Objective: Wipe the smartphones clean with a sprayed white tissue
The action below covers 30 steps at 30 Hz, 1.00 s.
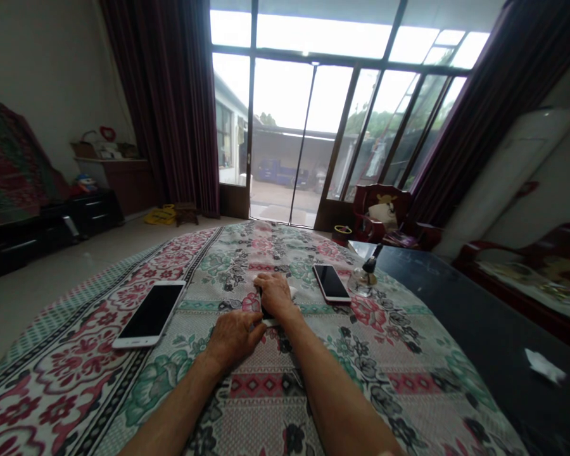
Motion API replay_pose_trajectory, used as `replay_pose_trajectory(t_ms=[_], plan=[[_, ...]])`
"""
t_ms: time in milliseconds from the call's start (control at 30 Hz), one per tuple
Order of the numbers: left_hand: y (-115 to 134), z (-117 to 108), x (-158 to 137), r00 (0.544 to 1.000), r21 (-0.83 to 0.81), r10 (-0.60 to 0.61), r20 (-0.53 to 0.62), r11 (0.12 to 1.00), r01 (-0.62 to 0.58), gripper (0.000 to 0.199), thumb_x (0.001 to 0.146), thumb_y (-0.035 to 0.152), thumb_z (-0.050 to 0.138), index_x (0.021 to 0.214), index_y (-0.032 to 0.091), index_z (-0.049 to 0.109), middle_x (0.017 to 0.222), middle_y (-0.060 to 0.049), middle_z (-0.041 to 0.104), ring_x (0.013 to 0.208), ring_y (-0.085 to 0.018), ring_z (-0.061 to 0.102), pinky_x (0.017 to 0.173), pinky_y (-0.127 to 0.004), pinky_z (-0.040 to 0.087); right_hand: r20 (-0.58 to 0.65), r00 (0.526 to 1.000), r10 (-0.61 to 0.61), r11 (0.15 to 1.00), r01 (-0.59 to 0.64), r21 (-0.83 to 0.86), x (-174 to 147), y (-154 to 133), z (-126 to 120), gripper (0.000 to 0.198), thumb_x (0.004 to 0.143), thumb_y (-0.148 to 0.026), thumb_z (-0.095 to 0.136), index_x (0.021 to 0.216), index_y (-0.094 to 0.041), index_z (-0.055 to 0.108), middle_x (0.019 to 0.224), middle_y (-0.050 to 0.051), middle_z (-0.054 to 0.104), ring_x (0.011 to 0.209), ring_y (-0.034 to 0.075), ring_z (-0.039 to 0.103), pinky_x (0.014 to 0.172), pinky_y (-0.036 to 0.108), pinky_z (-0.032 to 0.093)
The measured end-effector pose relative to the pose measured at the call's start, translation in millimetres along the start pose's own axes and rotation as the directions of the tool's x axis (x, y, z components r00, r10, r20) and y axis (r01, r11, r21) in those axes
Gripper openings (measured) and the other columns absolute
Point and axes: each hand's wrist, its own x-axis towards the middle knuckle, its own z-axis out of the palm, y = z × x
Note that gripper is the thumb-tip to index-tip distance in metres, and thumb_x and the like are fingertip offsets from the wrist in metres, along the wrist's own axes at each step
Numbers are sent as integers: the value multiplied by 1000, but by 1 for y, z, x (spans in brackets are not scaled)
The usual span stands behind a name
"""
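Note:
On the flowered tablecloth [247,418], a dark flat object with a pale edge, apparently a phone [266,315], lies mostly hidden under my hands. My left hand [235,335] is closed at its near left edge, with thumb and fingertips against it. Across its top lies my right hand [273,294], fingers curled down. A bit of white, like a tissue [292,292], peeks out beside the right hand. To the left rests a white phone [151,315] with a dark screen. Another white-edged phone [331,282] lies to the right, its screen dark too.
A clear glass jar [362,282] with a black-handled brush [373,258] stands right of the phones. Beyond the cloth, a black tabletop [475,316] carries a crumpled white tissue [544,366]. A carved wooden chair [384,215] and glass doors [289,145] are behind.

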Motion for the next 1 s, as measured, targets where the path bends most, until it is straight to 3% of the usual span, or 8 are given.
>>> replay_pose_trajectory(t_ms=[67, 267, 333, 500, 567, 800, 867, 1000], plan=[[0, 0, 0, 1000, 5, 1, -8, 1000, -1, 27, 90, 37, 49, 97, 25, 72, 82, -6, 74, 80, -24, 69, 69, -31, 48, -14, 1000, 12, 1000, -12, 15, 0, 2, 0, 27, 84, -14, 47, 96, -26, 68, 107, 0, 66, 97, 19, 50, 81, 28, 33], [-1, 2, 0, 1000, -32, -25, -2, 999, 24, 29, 89, 39, 51, 105, 25, 71, 93, -8, 75, 86, -24, 69, 74, -32, 48, -59, 966, 252, 968, -252, 0, -4, 19, -2, 35, 85, -13, 44, 107, -26, 68, 119, 2, 63, 101, 21, 50, 81, 29, 34], [0, 0, 0, 1000, -30, -26, -2, 999, 26, 29, 89, 39, 51, 104, 25, 71, 91, -8, 75, 86, -24, 69, 73, -32, 48, -57, 975, 215, 976, -215, -11, -6, 17, -1, 36, 84, -12, 44, 107, -26, 68, 118, 1, 64, 100, 21, 50, 81, 29, 35], [3, -3, 0, 1000, 5, -8, 4, 1000, 8, 26, 90, 37, 49, 89, 24, 71, 81, -6, 74, 79, -23, 69, 68, -30, 47, -5, 1000, -23, 1000, 23, 13, -3, 1, 3, 30, 84, -13, 47, 99, -26, 70, 106, 1, 68, 96, 19, 52, 84, 28, 34], [3, -3, 0, 1000, 9, 0, 4, 1000, 0, 26, 90, 36, 48, 87, 24, 71, 80, -6, 73, 79, -23, 69, 68, -30, 47, -3, 1000, -19, 999, 19, 30, -2, 1, 3, 29, 85, -15, 47, 98, -27, 70, 108, 1, 68, 96, 19, 53, 85, 28, 34], [-1, 3, 0, 1000, -37, -17, -26, 999, 16, 27, 89, 37, 51, 103, 25, 71, 91, -7, 75, 86, -24, 69, 75, -32, 48, -59, 965, 254, 967, -253, 34, -9, 25, -4, 37, 82, -11, 46, 106, -26, 70, 121, 0, 65, 102, 21, 52, 83, 29, 36], [-1, 2, 0, 999, -35, -17, -27, 999, 16, 27, 89, 36, 51, 102, 25, 71, 89, -7, 75, 85, -24, 69, 73, -32, 48, -65, 970, 236, 972, -235, 27, -11, 23, -4, 36, 83, -12, 46, 104, -26, 71, 119, 1, 65, 101, 22, 52, 83, 29, 36], [2, -1, 1, 1000, -10, 7, -17, 1000, -7, 26, 90, 35, 48, 91, 24, 72, 80, -6, 74, 79, -24, 69, 67, -31, 47, -41, 998, 40, 999, -39, 30, -11, 6, -1, 34, 84, -13, 47, 104, -26, 70, 112, 2, 68, 99, 20, 54, 87, 29, 36]])
